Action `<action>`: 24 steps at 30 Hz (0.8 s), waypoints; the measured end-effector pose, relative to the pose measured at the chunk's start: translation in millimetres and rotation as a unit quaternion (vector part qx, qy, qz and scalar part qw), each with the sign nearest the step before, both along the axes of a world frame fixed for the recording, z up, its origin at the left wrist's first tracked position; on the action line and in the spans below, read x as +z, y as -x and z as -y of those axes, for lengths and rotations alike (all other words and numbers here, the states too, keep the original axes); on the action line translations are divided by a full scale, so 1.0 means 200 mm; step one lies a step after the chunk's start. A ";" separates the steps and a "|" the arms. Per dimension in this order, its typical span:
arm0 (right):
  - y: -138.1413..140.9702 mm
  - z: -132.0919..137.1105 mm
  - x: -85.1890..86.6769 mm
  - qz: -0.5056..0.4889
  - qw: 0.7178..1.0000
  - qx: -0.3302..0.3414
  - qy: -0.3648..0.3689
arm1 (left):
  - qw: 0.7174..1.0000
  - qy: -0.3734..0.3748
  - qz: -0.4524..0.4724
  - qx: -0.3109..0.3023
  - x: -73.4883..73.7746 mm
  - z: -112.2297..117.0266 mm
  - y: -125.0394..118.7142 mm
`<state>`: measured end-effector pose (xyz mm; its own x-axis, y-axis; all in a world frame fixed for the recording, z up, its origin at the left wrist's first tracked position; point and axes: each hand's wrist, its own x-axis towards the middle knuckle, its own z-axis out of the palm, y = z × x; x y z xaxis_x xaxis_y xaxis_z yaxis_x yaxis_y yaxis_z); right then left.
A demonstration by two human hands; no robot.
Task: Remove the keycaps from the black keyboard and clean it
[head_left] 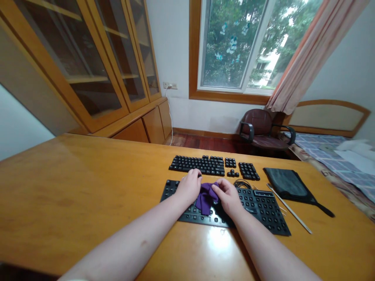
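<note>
A purple cloth [206, 197] is bunched between my two hands over a black keyboard base [263, 210] whose keycaps are off. My left hand [189, 187] grips the cloth's left side with fingers curled. My right hand [228, 197] pinches its right side, fingers closed. Behind the base, the removed black keycaps [199, 164] lie laid out in keyboard order on the wooden table [73, 187].
A black cloth pad with a dark handle [288, 183] lies at the right, beside a thin pale stick [288, 208]. A coiled black cable [241, 182] sits behind the base. Beyond the table stand a brown office chair [263, 130], glass-door cabinets [96, 66] and a bed [336, 152].
</note>
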<state>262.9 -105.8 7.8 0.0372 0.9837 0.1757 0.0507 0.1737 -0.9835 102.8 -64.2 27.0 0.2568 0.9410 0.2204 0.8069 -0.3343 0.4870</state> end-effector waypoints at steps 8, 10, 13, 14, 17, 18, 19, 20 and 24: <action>0.02 0.02 0.05 -0.175 0.984 0.010 0.043 | 0.996 -0.003 -0.085 -0.014 -0.06 -0.02 0.03; 0.04 0.03 0.07 -0.228 0.970 0.038 0.069 | 0.996 -0.003 -0.091 -0.014 -0.07 -0.02 0.08; 0.07 0.04 0.10 -0.252 0.962 0.061 0.087 | 0.995 -0.005 -0.099 -0.022 -0.07 -0.04 0.17; 0.07 0.04 0.11 -0.253 0.961 0.061 0.088 | 0.995 -0.005 -0.097 -0.026 -0.06 -0.04 0.20; 0.08 0.04 0.11 -0.267 0.959 0.042 0.083 | 0.998 -0.005 -0.056 -0.036 -0.03 -0.05 0.25; 0.08 0.03 0.11 -0.272 0.958 0.032 0.081 | 0.999 -0.006 -0.023 -0.034 -0.02 -0.06 0.24; 0.08 0.03 0.10 -0.274 0.958 0.021 0.079 | 0.999 -0.008 0.019 -0.028 -0.01 -0.06 0.23; 0.08 0.03 0.09 -0.273 0.959 0.010 0.077 | 0.997 -0.008 0.069 -0.019 0.00 -0.06 0.20; 0.08 0.02 0.06 -0.270 0.961 -0.015 0.058 | 0.961 0.023 0.276 0.010 0.01 -0.05 0.06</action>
